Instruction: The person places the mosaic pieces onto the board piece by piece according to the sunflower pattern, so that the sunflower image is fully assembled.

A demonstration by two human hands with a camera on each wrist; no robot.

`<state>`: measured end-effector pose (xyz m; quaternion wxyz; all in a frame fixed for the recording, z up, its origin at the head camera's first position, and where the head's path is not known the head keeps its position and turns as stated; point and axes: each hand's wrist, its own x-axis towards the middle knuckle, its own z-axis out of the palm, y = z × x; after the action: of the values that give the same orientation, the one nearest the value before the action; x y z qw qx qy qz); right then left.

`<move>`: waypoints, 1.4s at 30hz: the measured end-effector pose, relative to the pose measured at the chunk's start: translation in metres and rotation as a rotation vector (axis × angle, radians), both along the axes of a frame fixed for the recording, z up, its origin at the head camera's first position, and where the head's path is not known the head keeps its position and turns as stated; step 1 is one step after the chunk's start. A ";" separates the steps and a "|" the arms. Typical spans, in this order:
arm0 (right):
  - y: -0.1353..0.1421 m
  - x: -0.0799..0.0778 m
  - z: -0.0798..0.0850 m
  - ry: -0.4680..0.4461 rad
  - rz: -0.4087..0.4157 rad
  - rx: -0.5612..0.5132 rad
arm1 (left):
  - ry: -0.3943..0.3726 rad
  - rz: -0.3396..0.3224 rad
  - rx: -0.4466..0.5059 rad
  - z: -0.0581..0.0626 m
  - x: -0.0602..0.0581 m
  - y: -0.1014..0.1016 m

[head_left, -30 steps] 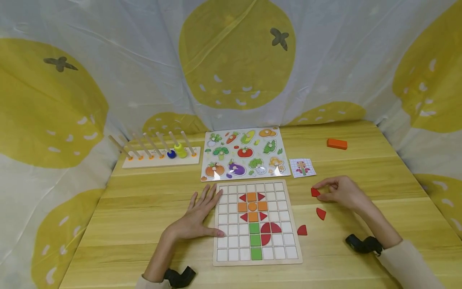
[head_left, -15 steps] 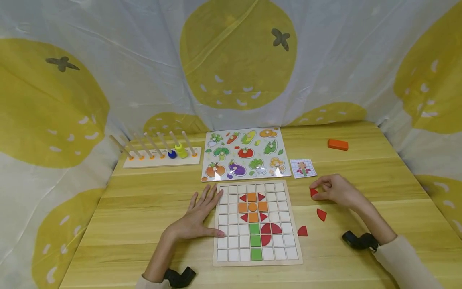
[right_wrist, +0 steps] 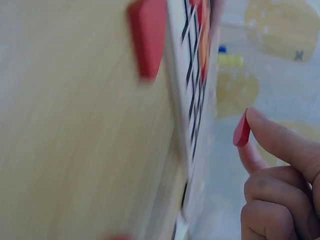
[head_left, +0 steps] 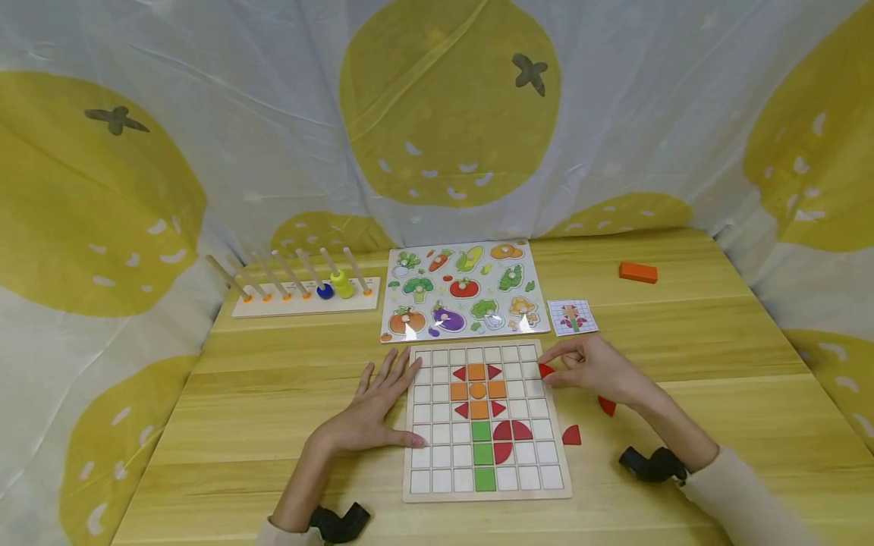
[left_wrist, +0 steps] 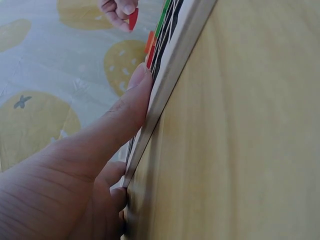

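Note:
My right hand (head_left: 597,371) pinches a red quarter-circle tile (head_left: 545,370) between thumb and index finger, over the right edge of the wooden grid board (head_left: 492,497). The right wrist view shows that tile (right_wrist: 242,131) raised above the board. My left hand (head_left: 372,415) lies with fingers spread along the board's left edge, its thumb on the rim. Orange squares, red triangles, a round orange tile, green squares (head_left: 483,453) and several red quarter circles (head_left: 503,453) sit in the grid. Two loose red quarter circles (head_left: 572,435) lie right of it, one partly hidden by my right forearm.
Behind the board lies a vegetable knob puzzle (head_left: 464,288), with a small pattern card (head_left: 572,322) to its right. A peg stand (head_left: 307,305) with blue and yellow beads is at the back left. An orange block (head_left: 638,273) rests at the back right.
My right hand has moved left from the table to the board's right edge, carrying the red quarter-circle tile. The left hand has stayed in place.

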<state>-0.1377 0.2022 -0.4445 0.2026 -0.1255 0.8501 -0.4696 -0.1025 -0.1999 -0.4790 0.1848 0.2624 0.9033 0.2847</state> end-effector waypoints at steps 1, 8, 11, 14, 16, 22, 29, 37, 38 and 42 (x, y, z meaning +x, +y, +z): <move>-0.009 0.002 0.001 -0.005 0.008 0.000 | -0.001 0.001 0.000 0.000 0.000 0.000; -0.074 0.017 0.006 -0.033 0.057 -0.011 | 0.000 0.002 0.005 0.002 0.001 0.000; -0.095 0.025 0.002 -0.048 0.087 -0.006 | 0.001 0.000 0.006 0.002 0.001 0.000; -0.111 0.032 0.000 -0.045 0.120 0.009 | 0.002 0.001 0.002 0.002 0.000 0.001; -0.118 0.036 -0.002 -0.027 0.143 0.025 | 0.003 0.001 -0.001 0.002 0.000 0.001; -0.130 0.045 -0.008 0.008 0.183 0.056 | 0.005 0.003 -0.001 0.001 0.000 0.001; -0.136 0.048 -0.009 0.111 0.197 0.133 | -0.001 0.008 -0.009 0.001 0.001 0.000; -0.130 0.042 -0.007 0.084 0.186 0.108 | -0.002 0.005 -0.004 0.001 0.001 0.000; -0.129 0.041 -0.007 0.081 0.187 0.102 | -0.003 0.005 -0.004 0.000 0.001 0.000; -0.124 0.038 -0.008 0.114 0.204 0.107 | -0.006 0.008 -0.002 0.000 0.000 0.000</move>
<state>-0.0992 0.0778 -0.4528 0.2072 -0.2267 0.8669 -0.3925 -0.1024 -0.2001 -0.4789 0.1867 0.2578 0.9041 0.2852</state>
